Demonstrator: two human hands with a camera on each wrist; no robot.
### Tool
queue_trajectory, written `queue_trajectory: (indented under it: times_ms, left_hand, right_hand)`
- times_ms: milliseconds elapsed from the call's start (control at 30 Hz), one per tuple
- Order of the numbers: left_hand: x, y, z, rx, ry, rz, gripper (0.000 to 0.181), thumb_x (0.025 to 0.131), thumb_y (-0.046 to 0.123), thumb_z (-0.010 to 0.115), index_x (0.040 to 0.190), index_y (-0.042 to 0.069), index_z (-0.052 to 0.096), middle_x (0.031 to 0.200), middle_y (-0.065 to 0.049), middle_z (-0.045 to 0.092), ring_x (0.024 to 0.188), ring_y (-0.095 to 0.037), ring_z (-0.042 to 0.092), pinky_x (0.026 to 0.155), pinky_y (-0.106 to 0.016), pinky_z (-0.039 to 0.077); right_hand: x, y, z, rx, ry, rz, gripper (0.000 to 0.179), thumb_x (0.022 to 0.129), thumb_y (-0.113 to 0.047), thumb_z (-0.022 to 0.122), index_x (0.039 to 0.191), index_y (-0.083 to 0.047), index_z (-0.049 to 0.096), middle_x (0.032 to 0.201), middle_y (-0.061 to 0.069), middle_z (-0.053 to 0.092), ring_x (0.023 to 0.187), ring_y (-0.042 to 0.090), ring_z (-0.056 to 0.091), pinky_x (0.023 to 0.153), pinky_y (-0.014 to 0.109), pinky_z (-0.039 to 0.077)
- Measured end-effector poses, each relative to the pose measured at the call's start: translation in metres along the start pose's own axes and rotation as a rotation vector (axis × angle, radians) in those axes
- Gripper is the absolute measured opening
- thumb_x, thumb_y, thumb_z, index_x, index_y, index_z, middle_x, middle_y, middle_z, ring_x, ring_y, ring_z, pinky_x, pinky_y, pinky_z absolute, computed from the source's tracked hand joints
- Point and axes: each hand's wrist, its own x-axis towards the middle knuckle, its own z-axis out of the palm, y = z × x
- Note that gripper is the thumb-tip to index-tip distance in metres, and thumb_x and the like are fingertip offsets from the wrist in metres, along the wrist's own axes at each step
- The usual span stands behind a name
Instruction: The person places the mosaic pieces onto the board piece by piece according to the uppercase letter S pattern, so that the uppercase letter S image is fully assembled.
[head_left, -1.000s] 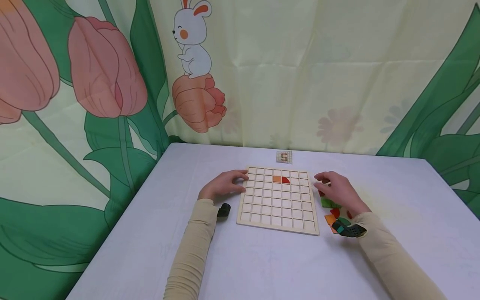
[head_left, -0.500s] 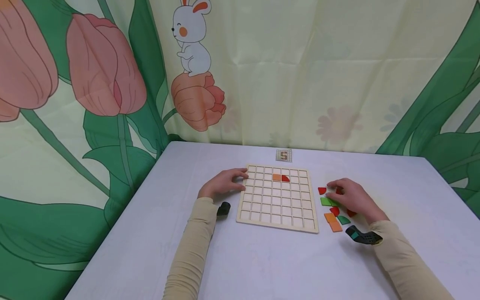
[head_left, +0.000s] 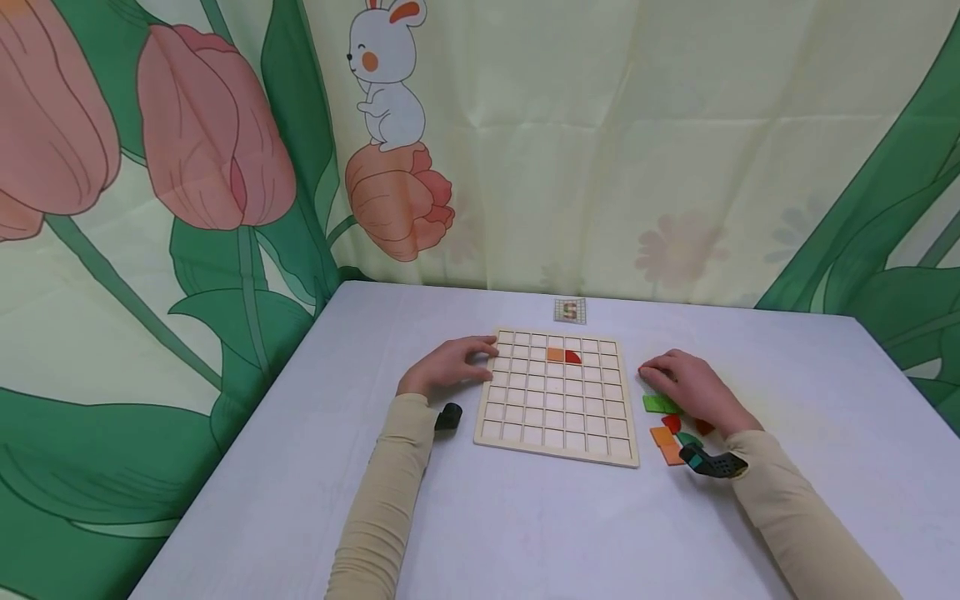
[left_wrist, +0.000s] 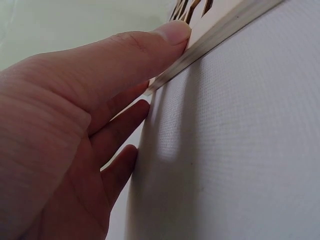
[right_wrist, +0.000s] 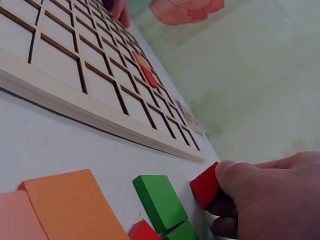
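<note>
Just off the right edge of the gridded board (head_left: 553,402), I have the right hand (head_left: 693,389) pinching a red tile (right_wrist: 202,186); thumb tip overlaps one side of it, most of the tile sticks out past the thumb toward the board; the fingers behind it are partly hidden, so I can't tell how many bear on it; also can't tell if it clears the table (head_left: 495,525); tile and board are apart.

Near the grip: two green pieces (right_wrist: 161,204), end to end; nearer the wrist, two touching orange pieces (right_wrist: 75,202), a loose red piece (head_left: 671,423) and a dark green piece (head_left: 687,438).

Left hand (head_left: 448,364) is at the board's left edge, fingers spread, thumb tip against the rim, no pinch; on the grid, an orange square (head_left: 556,355) and a red quarter-round (head_left: 573,357) sit in neighbouring cells; pattern card (head_left: 570,311) lies beyond the far edge.
</note>
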Motion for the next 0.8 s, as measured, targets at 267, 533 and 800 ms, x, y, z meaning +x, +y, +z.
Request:
queue_trajectory:
  times_ms: [267, 533, 800]
  left_hand:
    - [0.0, 0.001, -0.001, -0.002, -0.007, -0.016, 0.042, 0.088, 0.021, 0.074, 0.129, 0.016, 0.063, 0.153, 0.008, 0.04, 0.144, -0.014, 0.029, 0.116, -0.036, 0.025]
    - [0.001, 0.0, 0.0, 0.013, -0.008, -0.024, 0.042, 0.088, 0.022, 0.074, 0.129, 0.016, 0.063, 0.153, 0.01, 0.039, 0.144, -0.012, 0.029, 0.116, -0.033, 0.025]
    - [0.002, -0.001, 0.0, 0.013, -0.011, -0.02, 0.043, 0.089, 0.022, 0.074, 0.13, 0.016, 0.063, 0.153, 0.009, 0.039, 0.144, -0.012, 0.028, 0.116, -0.034, 0.026]
  right_hand:
    - [0.007, 0.005, 0.001, 0.046, -0.004, 0.027, 0.034, 0.1, -0.024, 0.056, 0.123, 0.001, 0.063, 0.117, 0.02, 0.064, 0.106, 0.036, 0.056, 0.096, 0.056, 0.046]
    - [0.008, -0.002, -0.001, 0.011, 0.006, 0.054, 0.03, 0.095, -0.022, 0.063, 0.115, 0.0, 0.066, 0.096, 0.013, 0.065, 0.085, 0.027, 0.054, 0.077, 0.043, 0.05]
    - [0.01, -0.01, -0.004, 0.028, -0.014, 0.057, 0.038, 0.094, -0.022, 0.063, 0.123, 0.004, 0.061, 0.095, 0.012, 0.063, 0.085, 0.026, 0.053, 0.074, 0.037, 0.05]
